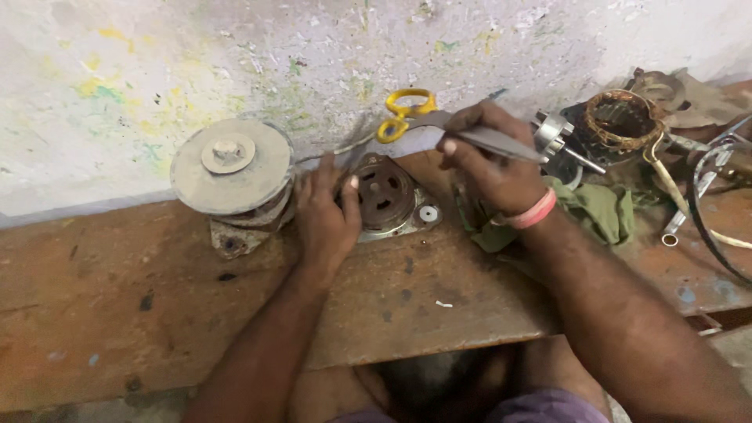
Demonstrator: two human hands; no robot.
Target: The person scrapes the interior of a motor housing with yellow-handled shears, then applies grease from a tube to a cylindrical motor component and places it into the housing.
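1. The person's left hand [325,213] lies fingers-down on a round, rusty metal motor housing with slotted vents [385,196], gripping its left edge and steadying it on the worn brown wooden bench [117,298]. The housing sits near the bench's middle, close against the paint-spattered white wall [157,70].
2. The right hand [489,160], with a pink band [533,213] at the wrist, is closed around the grey handles of a pair of pliers [482,139]; the pliers' nose points toward ten o'clock, above the housing.
3. A pair of yellow-handled scissors [403,111] lies at twelve o'clock from the housing, by the wall.
4. At nine o'clock stands a dusty grey pulley wheel on a metal base [231,168].
5. At three o'clock lie a crumpled green cloth [599,210] and a copper-wound stator coil [624,117].
6. Judged from this, the work is at the gripping stage: the pliers seem aimed at something on the housing's top. The next move calls for a firm hold and a careful bite.
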